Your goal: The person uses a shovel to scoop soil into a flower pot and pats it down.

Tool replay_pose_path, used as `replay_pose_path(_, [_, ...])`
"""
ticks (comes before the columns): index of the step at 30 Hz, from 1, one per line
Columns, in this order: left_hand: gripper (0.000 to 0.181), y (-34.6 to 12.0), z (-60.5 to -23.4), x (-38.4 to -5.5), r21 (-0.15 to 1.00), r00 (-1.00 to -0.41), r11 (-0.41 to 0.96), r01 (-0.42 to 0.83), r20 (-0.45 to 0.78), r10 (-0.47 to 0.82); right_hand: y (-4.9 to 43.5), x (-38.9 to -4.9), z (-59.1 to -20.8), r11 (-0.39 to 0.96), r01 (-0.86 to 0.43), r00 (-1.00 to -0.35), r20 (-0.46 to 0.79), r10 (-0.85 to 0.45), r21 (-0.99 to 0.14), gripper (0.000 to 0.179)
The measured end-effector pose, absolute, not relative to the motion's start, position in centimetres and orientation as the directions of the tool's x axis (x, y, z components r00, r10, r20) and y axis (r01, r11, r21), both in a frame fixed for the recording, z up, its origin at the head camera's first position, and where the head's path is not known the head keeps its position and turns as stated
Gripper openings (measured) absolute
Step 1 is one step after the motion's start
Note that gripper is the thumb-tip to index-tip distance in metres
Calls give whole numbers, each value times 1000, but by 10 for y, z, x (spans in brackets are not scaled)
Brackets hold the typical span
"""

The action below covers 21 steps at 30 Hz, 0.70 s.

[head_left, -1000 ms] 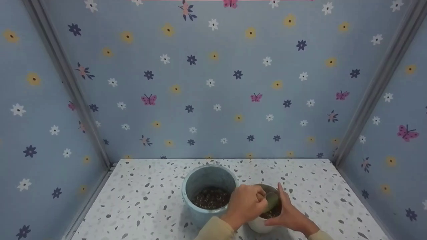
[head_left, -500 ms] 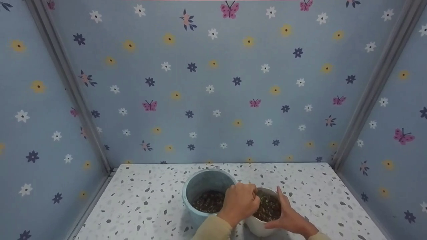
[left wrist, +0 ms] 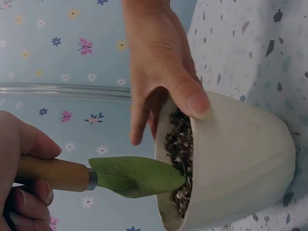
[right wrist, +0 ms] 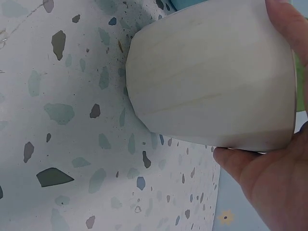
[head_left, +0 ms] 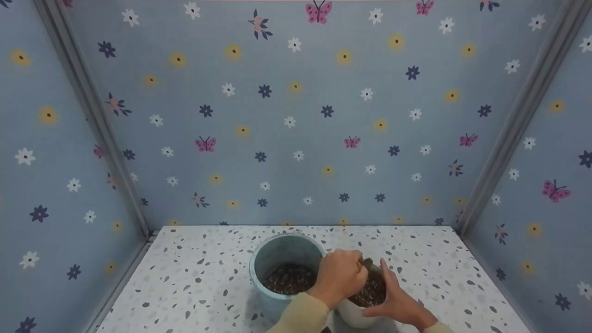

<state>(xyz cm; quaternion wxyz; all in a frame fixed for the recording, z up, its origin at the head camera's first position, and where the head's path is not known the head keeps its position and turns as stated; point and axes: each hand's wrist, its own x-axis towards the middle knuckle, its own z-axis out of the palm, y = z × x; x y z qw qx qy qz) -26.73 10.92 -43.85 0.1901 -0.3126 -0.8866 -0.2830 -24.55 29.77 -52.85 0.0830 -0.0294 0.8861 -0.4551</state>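
Observation:
My left hand [head_left: 340,277] grips the wooden handle [left wrist: 57,174] of a small garden trowel with a green blade [left wrist: 137,177]. In the left wrist view the blade's tip meets the dark, crumbly soil [left wrist: 179,149] inside a white pot [left wrist: 240,159]. From the head, only a bit of the blade [head_left: 368,262] shows past the fingers. My right hand [head_left: 400,300] holds that pot by its rim, thumb and fingers spread around it; the right wrist view shows the pot's smooth side [right wrist: 211,82]. The pot stands on the speckled table.
A larger blue pot [head_left: 273,303] with dark soil low inside stands just left of the white one, partly behind my left forearm. Floral panels [head_left: 296,115] enclose the speckled tabletop [head_left: 194,273] at the back and sides.
The trowel's blade showed broadly over the white pot, was hidden behind my left hand, and now shows slightly near the far rim. That hand shifted left, then back right. My right hand keeps holding the pot.

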Motion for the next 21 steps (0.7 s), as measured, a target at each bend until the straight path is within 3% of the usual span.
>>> replay_pose_path(14, [13, 109, -447, -257, 443, -699, 553, 706, 560, 444, 302, -241, -526, 538, -25, -980, -86, -180, -843, 128])
replay_pose_path(21, [13, 94, -441, -253, 493, -724, 539, 683, 559, 405, 300, -241, -528, 564, -17, -980, -98, -172, -826, 131])
